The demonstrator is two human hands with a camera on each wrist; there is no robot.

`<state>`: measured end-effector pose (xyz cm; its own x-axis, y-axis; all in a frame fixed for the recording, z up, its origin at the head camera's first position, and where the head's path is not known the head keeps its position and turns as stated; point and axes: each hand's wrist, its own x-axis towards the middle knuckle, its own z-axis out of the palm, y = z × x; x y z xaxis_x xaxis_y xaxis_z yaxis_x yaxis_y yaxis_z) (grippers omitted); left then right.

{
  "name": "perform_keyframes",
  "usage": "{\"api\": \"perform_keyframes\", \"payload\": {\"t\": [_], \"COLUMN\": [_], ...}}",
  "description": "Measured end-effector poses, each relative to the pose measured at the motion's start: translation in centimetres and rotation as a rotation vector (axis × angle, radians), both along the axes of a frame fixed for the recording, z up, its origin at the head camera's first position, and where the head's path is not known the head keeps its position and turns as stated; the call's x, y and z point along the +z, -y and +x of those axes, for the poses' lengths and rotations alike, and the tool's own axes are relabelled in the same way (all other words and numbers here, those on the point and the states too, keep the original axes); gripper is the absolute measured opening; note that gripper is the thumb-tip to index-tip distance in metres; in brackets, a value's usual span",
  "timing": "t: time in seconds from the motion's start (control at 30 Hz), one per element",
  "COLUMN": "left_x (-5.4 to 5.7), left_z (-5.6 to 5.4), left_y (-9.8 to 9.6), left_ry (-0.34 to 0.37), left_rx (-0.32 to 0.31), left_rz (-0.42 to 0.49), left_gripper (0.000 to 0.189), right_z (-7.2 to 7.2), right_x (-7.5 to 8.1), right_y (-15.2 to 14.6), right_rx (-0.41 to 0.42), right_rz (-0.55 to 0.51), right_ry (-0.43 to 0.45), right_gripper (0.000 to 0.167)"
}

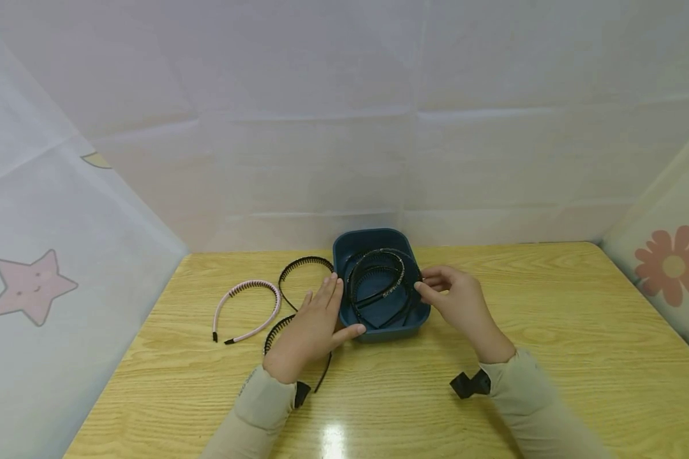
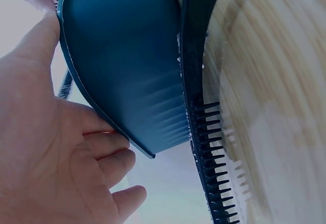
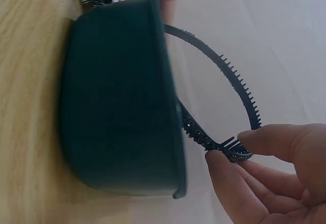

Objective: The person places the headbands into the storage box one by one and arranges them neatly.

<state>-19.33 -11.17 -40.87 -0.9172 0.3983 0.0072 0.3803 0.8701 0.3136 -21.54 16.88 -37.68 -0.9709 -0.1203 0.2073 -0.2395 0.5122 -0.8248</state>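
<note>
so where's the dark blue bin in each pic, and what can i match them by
Head: dark blue bin just right of and below centre, seen from above.
Left wrist: the bin fills the upper middle.
Right wrist: the bin sits left of centre, seen side-on.
Shared landmark: the left hand at the bin's rim, only partly visible, near the top, in the right wrist view.

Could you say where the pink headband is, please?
In the head view, the pink headband lies on the table, left of the bin, beside two black headbands.
</note>
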Motion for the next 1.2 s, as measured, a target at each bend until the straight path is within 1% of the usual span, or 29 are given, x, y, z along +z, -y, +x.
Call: {"api": "perform_keyframes", "payload": {"t": [0.1, 0.27, 0.43, 0.6, 0.8, 0.97, 1.2], "left_x": [0.0, 0.0, 0.0, 0.0, 0.0, -0.1, 0.0], "left_z": [0.0, 0.0, 0.1, 0.1, 0.1, 0.0, 0.0], "left_y": [0.0, 0.0, 0.0, 0.0, 0.0, 0.1, 0.1], "left_ry": [-0.003, 0.0, 0.003, 0.002, -0.006, -0.013, -0.016], "left_rx": [0.0, 0.001, 0.001, 0.001, -0.002, -0.004, -0.01], "left_rz": [-0.004, -0.007, 0.002, 0.002, 0.0, 0.0, 0.005], "left_gripper": [0.102, 0.102, 0.102, 0.102, 0.102, 0.102, 0.102], "right_z": [0.0, 0.1, 0.2, 0.2, 0.4, 0.4, 0.2], "right_x": [-0.5, -1.0, -1.5, -1.7, -1.6, -1.5, -1.6], "right_y": [0.5, 1.0, 1.2, 1.4, 1.5, 1.6, 1.2], "right_rx": [-0.003, -0.002, 0.002, -0.002, -0.002, -0.006, 0.03], "right_rz": [0.03, 0.067, 0.123, 0.159, 0.174, 0.183, 0.181], "right_ry": [-0.016, -0.017, -0.041, -0.059, -0.075, -0.098, -0.179], "right_gripper": [0.03, 0.03, 0.032, 0.031, 0.031, 0.026, 0.017]}}
